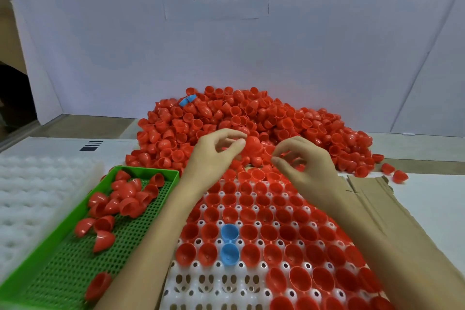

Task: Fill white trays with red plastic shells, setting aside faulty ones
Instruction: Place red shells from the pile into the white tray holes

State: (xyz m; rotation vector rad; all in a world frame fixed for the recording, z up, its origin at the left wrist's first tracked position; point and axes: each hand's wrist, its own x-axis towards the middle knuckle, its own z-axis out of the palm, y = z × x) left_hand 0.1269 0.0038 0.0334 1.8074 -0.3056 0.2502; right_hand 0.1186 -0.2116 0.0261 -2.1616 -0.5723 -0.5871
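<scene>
I see the pile of red shells (251, 118) heaped behind the white tray (206, 282), whose far rows are filled. The green basket (75, 259) on the left holds loose shells. Over the pile's near edge, the left hand (214, 158) pinches one shell (253, 145). The right hand (307, 163) is curled beside it, and I cannot tell whether it holds anything.

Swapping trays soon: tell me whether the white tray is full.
Not full: the white tray has empty pockets at its near left.

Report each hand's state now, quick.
Left hand: pinching a round red plastic shell at its fingertips.
Right hand: fingers curled; whether it holds anything cannot be told.
</scene>
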